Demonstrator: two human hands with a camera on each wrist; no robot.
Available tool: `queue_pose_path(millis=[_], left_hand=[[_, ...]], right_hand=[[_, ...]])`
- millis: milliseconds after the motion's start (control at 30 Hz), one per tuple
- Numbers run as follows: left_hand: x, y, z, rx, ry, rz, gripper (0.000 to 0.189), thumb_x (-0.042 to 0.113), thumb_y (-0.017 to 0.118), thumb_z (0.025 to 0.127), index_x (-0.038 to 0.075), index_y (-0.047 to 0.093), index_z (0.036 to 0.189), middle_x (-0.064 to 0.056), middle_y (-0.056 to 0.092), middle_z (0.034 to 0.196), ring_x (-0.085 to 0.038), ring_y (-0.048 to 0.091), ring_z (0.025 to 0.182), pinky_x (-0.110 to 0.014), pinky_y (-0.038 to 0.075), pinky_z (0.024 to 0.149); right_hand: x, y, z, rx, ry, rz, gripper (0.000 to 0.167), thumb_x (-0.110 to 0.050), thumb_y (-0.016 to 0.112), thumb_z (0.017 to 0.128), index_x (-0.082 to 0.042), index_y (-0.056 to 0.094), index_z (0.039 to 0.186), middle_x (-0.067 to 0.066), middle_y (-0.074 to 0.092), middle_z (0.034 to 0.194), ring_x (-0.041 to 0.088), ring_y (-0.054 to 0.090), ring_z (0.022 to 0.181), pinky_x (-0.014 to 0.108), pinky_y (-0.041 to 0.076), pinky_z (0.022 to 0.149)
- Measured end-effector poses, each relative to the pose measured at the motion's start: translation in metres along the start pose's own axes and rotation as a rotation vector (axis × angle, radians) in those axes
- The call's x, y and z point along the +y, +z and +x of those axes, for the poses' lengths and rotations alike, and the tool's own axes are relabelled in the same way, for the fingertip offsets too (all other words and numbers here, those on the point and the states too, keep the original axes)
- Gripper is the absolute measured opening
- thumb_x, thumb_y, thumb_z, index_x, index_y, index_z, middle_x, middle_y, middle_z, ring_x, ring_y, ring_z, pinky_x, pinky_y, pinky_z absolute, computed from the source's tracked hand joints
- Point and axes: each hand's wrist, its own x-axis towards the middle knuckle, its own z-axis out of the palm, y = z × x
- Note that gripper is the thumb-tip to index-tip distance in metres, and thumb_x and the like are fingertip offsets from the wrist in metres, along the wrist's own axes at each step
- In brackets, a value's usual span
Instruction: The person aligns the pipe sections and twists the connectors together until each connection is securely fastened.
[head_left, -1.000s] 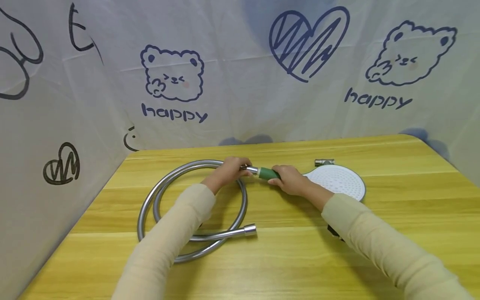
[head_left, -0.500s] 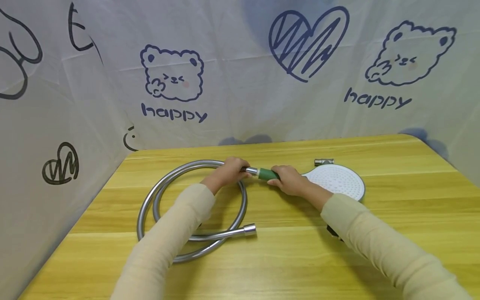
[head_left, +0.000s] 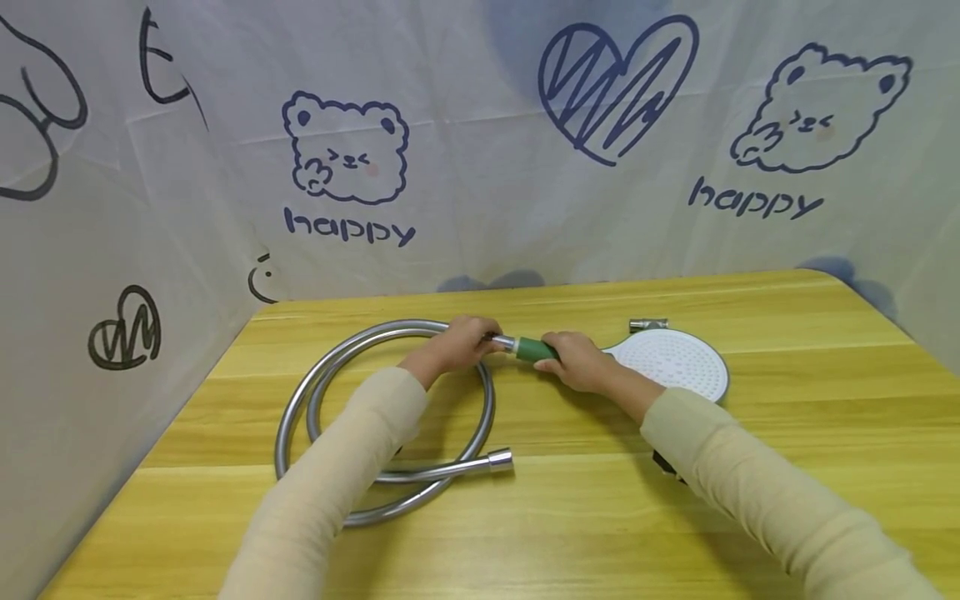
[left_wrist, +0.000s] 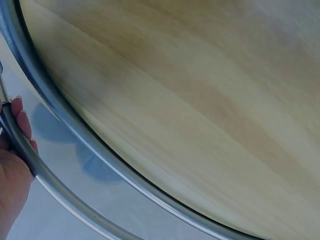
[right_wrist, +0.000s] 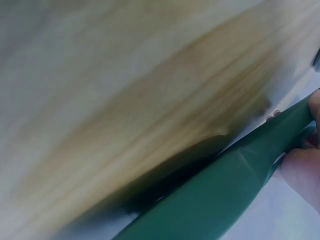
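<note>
My left hand (head_left: 463, 342) grips one end of a grey shower hose (head_left: 491, 404). In the left wrist view, the fingers (left_wrist: 22, 120) curl round the hose (left_wrist: 80, 210) close to its end fitting. My right hand (head_left: 577, 360) holds the green handle (head_left: 534, 349) of a shower head, whose round white spray face (head_left: 671, 364) is turned up at the right. Handle and hose end meet in line between the two hands, and the left fingers partly hide the joint. From the right wrist, the green back of the shower head (right_wrist: 215, 185) appears large, with the thumb (right_wrist: 300, 170) on its handle.
The hose's other end, a chrome cone nut (head_left: 500, 460), lies on the wooden table (head_left: 570, 533) in front of the hands. Behind the shower head lies a small metal fitting (head_left: 648, 324). A dark piece (head_left: 666, 467) shows partly from under the right sleeve (head_left: 750, 475).
The left fingers have shifted slightly about the hose end. Both arms, the shower head and the coiled hose stay almost where they were.
</note>
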Motion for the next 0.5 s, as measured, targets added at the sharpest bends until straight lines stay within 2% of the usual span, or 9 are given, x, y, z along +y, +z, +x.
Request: queue_pose_path(millis=[233, 500], left_hand=[[0.0011, -0.0002, -0.0004, 0.027, 0.005, -0.017, 0.019, 0.016, 0.060, 0.091, 0.001, 0.062, 0.102, -0.013, 0.067, 0.096, -0.023, 0.061, 0.082, -0.036, 0.048, 0.078], [0.0025, -0.0009, -0.0007, -0.007, -0.033, -0.013, 0.022, 0.018, 0.057, 0.093, 0.000, 0.062, 0.105, -0.012, 0.067, 0.097, -0.023, 0.061, 0.085, -0.039, 0.044, 0.084]], right_hand=[[0.0012, 0.0008, 0.0000, 0.010, -0.001, -0.001, 0.029, -0.020, 0.059, 0.091, 0.006, 0.056, 0.104, 0.009, 0.055, 0.077, 0.017, 0.044, 0.064, 0.025, 0.033, 0.058], [0.0007, 0.0011, 0.0004, 0.015, -0.009, -0.003, 0.028, -0.019, 0.059, 0.091, 0.006, 0.056, 0.102, 0.010, 0.055, 0.076, 0.017, 0.044, 0.063, 0.025, 0.033, 0.058]])
